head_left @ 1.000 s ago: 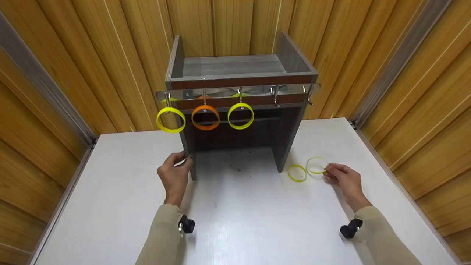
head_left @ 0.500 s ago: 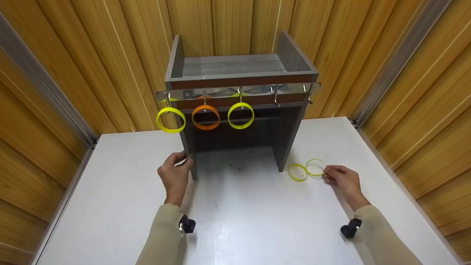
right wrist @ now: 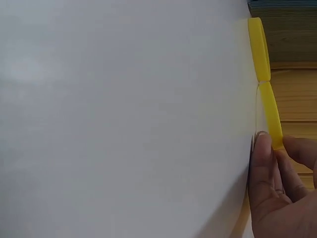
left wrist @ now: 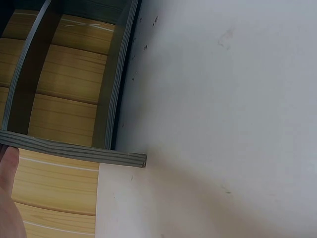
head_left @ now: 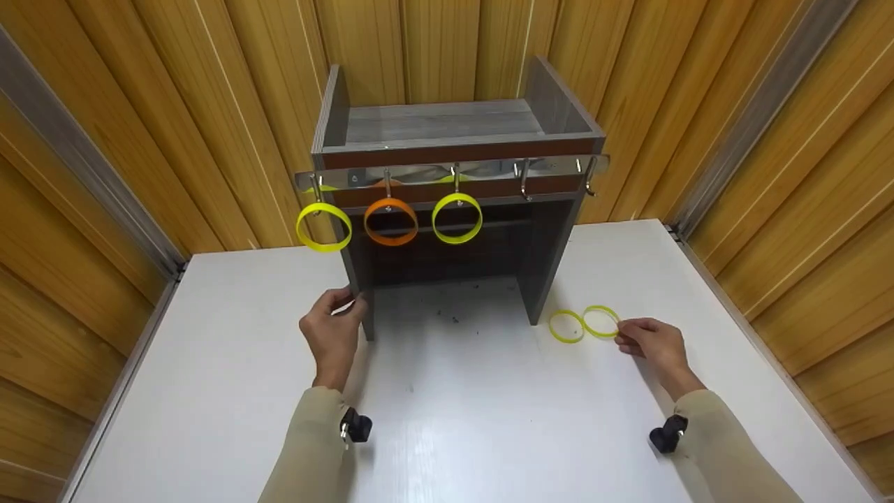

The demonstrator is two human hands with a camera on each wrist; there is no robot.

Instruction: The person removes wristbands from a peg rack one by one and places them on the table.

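Note:
My left hand [head_left: 330,333] grips the front edge of the left side panel of a small grey wooden shelf [head_left: 360,300]; in the left wrist view the thumb [left wrist: 9,166] touches the panel's outer face, and the other fingertips are hidden. Beside the shelf's right foot, my right hand [head_left: 653,344] pinches the near end of a yellow silicone wristband [head_left: 585,323] between thumb and fingers. That band lies low over the white table and touches a second yellow wristband [right wrist: 258,49]. A metal hook rail [head_left: 489,170] crosses the shelf front.
Yellow [head_left: 323,248], orange [head_left: 391,242] and yellow-green [head_left: 457,241] wristbands hang from the rail's three left hooks. Two bare hooks [head_left: 525,183] project at the right. Wood-patterned panels [head_left: 803,230] enclose the white table [head_left: 454,419]. Dark specks lie under the shelf.
The pinched wristband has come down from a raised tilt to lie nearly flat, close beside the second band. My left hand has stayed on the shelf panel.

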